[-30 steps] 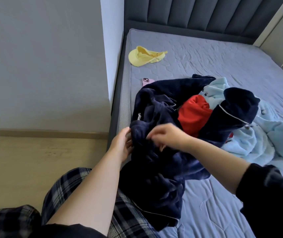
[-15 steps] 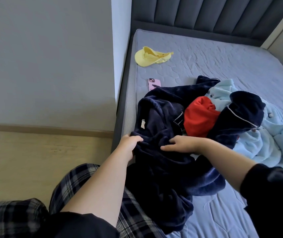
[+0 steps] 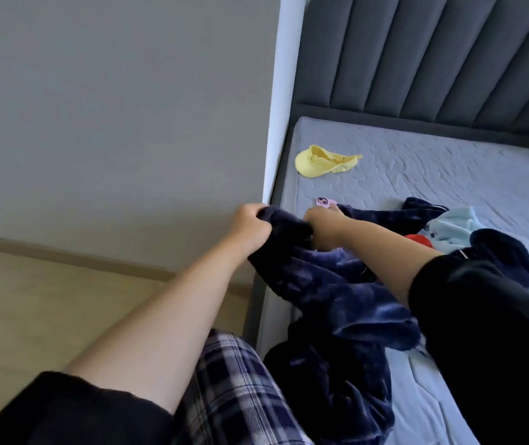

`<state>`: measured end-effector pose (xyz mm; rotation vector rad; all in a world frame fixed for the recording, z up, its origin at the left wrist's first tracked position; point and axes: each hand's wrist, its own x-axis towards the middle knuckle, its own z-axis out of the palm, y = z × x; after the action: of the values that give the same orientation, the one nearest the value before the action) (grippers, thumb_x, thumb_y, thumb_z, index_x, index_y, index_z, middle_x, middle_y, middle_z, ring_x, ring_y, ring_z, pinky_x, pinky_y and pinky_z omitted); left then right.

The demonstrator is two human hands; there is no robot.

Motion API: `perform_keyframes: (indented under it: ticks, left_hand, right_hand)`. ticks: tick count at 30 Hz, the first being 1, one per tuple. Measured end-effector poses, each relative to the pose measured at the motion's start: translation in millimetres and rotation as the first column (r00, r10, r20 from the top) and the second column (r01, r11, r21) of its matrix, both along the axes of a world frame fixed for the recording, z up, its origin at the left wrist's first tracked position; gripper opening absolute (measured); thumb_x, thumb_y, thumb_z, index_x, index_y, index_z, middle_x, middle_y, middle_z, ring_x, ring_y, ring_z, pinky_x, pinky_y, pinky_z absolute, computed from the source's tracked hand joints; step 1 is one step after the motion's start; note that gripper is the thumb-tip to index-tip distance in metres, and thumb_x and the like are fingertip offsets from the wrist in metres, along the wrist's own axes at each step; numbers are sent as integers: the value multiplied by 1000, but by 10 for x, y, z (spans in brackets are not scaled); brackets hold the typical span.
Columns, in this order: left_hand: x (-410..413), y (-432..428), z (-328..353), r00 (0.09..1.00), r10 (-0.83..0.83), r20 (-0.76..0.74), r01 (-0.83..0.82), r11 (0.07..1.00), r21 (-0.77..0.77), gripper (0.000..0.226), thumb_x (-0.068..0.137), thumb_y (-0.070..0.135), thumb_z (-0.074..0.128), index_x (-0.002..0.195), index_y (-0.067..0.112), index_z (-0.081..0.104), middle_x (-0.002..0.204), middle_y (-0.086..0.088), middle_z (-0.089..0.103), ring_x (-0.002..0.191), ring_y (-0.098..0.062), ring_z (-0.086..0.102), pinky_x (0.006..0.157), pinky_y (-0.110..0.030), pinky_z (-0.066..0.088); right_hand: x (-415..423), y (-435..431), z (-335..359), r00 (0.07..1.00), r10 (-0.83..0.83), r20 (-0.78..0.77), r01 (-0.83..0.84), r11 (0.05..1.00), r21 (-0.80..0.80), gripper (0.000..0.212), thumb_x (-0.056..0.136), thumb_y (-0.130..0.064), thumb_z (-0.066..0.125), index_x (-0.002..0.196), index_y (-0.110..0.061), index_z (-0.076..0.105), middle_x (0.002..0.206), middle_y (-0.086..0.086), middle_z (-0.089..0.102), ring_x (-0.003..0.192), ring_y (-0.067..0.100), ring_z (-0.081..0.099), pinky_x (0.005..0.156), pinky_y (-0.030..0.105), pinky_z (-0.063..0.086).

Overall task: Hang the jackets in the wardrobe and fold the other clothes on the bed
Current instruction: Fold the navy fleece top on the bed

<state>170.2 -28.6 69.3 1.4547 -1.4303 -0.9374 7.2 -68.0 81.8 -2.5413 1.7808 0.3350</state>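
The left hand (image 3: pixel 251 223) is clenched round a bunched fold of the navy fleece garment (image 3: pixel 337 303) at the left edge of the bed (image 3: pixel 449 175); the right hand (image 3: pixel 322 224) grasps the same fold just beside it; the garment hangs over the near edge; a pink phone (image 3: pixel 323 201) lies just beyond; a yellow cap (image 3: pixel 321 160) sits nearer the headboard's left corner.

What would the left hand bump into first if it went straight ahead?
Likely the yellow cap on the mattress; the left hand, gripping the navy garment, points toward it, though depth is unclear.
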Motion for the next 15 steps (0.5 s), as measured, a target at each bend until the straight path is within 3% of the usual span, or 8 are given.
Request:
perform_keyframes:
  ticks: [3,5,8,11,13,15]
  left_hand:
    - [394,-16,625,994,105,22,-102,991,-85,23,82,5,46,75,18,63,64,5,59,61,-13,55,52,-22,41]
    - [633,24,1083,988,139,75,-125,979,-161,11,79,11,51,73,14,58,62,2,55,60,-17,51,55,-25,38]
    - [1034,143,1835,925,293,240,-201,917,-344,11,75,14,52,65,13,52,53,5,49,53,-17,46,46,-22,33]
    - [1513,339,2659,758,524,389,-271,794,-544,16,75,10,49,77,17,63,69,0,60,68,-25,55,56,-25,41]
    - [1837,533,3243,619,674,404,-295,675,-676,22,75,9,48,83,22,64,76,2,60,74,-26,55,61,-26,38]
    - [2127,785,3770,470,788,397,-292,564,-772,23,76,8,49,85,25,62,82,3,60,77,-26,53,63,-27,36]
  right_hand:
    - [349,-66,541,934,-82,348,176,953,-246,21,89,-21,53,103,-11,63,101,12,64,97,33,60,76,34,43]
    - [705,-69,979,860,-1,509,221,902,-371,13,89,-22,50,93,-14,60,92,10,62,84,31,57,67,33,41]
    - [1266,58,1713,747,185,638,248,813,-526,8,86,-20,49,78,-18,48,70,-1,48,68,26,45,50,27,27]
    - [1736,220,2474,657,381,650,241,711,-661,8,83,-15,49,76,-15,44,65,0,45,66,28,44,48,28,23]
    - [2026,343,3009,589,496,639,247,642,-726,8,81,-13,50,76,-13,44,62,-2,42,63,28,44,49,30,25]
    - [2278,476,3503,582,529,617,225,624,-748,8,81,-12,52,77,-12,45,63,-1,42,64,28,44,52,30,28]
